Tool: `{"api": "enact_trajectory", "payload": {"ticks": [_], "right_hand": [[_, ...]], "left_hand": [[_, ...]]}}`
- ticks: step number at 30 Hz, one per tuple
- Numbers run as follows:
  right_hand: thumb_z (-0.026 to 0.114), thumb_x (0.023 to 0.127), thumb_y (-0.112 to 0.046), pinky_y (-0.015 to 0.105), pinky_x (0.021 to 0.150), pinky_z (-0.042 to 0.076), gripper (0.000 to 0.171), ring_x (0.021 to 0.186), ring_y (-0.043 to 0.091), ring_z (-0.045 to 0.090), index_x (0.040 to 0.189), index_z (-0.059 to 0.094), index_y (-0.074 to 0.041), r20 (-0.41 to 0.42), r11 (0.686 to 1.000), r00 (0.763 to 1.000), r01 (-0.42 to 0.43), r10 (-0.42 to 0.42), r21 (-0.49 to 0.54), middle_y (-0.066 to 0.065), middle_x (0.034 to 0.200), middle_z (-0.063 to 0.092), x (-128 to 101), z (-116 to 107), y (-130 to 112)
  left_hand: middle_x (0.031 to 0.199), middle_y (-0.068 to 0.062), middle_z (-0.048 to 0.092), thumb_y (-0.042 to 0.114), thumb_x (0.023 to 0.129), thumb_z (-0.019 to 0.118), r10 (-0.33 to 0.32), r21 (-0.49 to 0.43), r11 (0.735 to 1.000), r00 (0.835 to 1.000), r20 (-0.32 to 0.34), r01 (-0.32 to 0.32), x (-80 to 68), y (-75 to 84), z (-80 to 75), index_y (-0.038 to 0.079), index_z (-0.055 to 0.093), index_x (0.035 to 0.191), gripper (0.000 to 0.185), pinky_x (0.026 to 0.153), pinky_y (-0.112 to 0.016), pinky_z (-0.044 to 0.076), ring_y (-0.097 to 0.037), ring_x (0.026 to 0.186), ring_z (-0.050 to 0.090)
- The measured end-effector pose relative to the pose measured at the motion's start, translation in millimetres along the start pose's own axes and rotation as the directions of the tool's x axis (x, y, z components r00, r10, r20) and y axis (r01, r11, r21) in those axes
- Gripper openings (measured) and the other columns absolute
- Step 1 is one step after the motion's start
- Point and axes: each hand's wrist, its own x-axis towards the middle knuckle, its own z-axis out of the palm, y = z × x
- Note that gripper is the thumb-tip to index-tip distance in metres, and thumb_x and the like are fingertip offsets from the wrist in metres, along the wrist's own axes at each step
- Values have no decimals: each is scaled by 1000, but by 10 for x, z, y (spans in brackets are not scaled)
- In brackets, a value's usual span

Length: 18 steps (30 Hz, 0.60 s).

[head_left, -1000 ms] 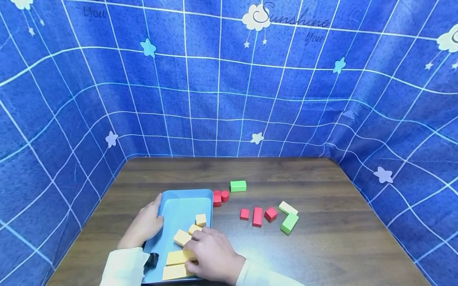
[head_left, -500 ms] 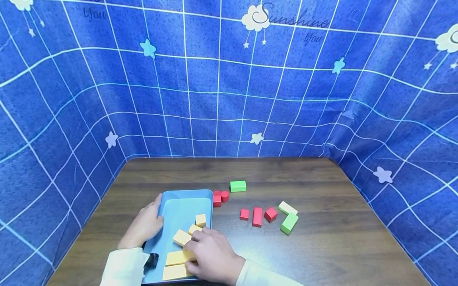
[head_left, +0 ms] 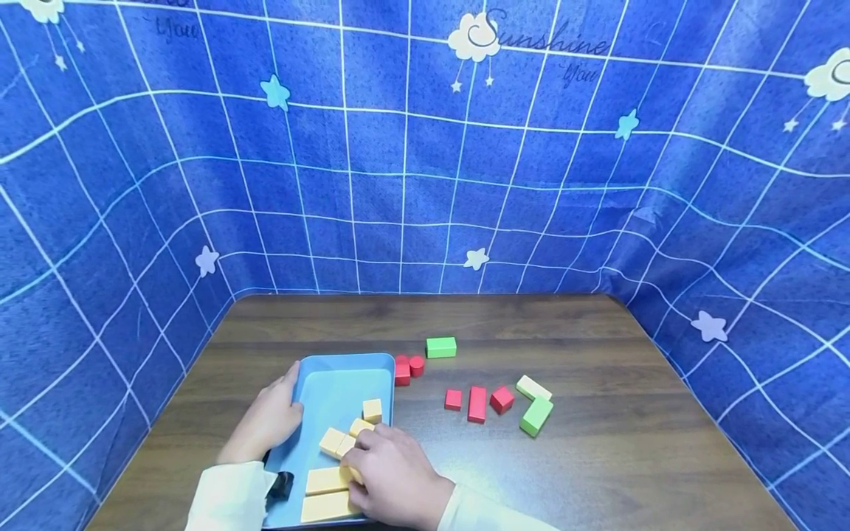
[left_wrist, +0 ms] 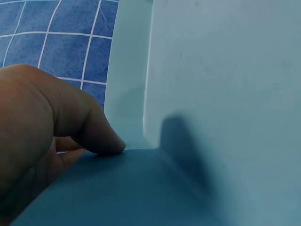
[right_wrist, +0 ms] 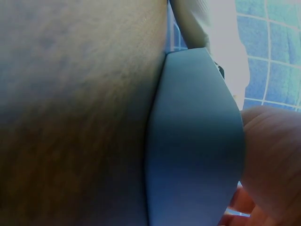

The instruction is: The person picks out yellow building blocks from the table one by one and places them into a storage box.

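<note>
My left hand (head_left: 268, 413) grips the left wall of a blue tray (head_left: 345, 360). In the left wrist view the thumb (left_wrist: 101, 136) presses on the tray's wall, with other fingers behind it. Over the tray's right side my right hand (head_left: 398, 476) curls its fingers on a yellow block (head_left: 356, 478), mostly hidden by the hand. Two long yellow blocks lie near the tray's front, the nearer one (head_left: 325, 507) below the other (head_left: 325, 481). Smaller yellow blocks (head_left: 332, 442) lie behind them, and a yellow cube (head_left: 372, 410) sits near the right wall.
Right of the tray, a red block (head_left: 402, 372) and a red cylinder (head_left: 416, 366) stand close together. A green block (head_left: 441, 347) lies behind. Farther right are a red bar (head_left: 477, 404), red cubes (head_left: 502, 400), a pale yellow block (head_left: 533, 388) and another green block (head_left: 536, 416).
The yellow blocks by my right fingers have shifted slightly left, and more of a small one beside the fingertips shows. My left hand keeps its hold on the tray.
</note>
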Motion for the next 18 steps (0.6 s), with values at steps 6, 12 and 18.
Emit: {"api": "enact_trajectory", "payload": {"ticks": [6, 12, 18], "right_hand": [[79, 77, -39, 15, 57, 27, 13, 69, 3, 37, 85, 70, -34, 16, 1000, 1000, -4, 5, -21, -18, 78, 49, 3, 7, 12], [79, 76, -37, 13, 58, 27, 13, 69, 3, 37, 81, 68, -34, 8, 1000, 1000, 12, -11, -17, -18, 78, 49, -16, 2, -12], [76, 83, -32, 12, 61, 33, 8, 72, 2, 41, 80, 69, -33, -53, 999, 998, 29, -28, 26, -18, 79, 51, -42, -33, 15]], "left_hand": [[165, -34, 23, 6, 101, 45, 15, 1, 1000, 1000, -10, -15, 8, -1, 2, -3, 7, 164, 74, 115, -72, 30, -57, 148, 28], [166, -32, 22, 7, 101, 45, 3, -6, 1000, 1000, 1, -3, -22, -20, 11, -2, 7, 165, 74, 116, -72, 29, -56, 149, 27], [167, -34, 16, 8, 101, 49, 14, -37, 999, 999, 49, -12, -46, -11, -52, -5, 3, 164, 78, 118, -72, 25, -58, 151, 21]]}}
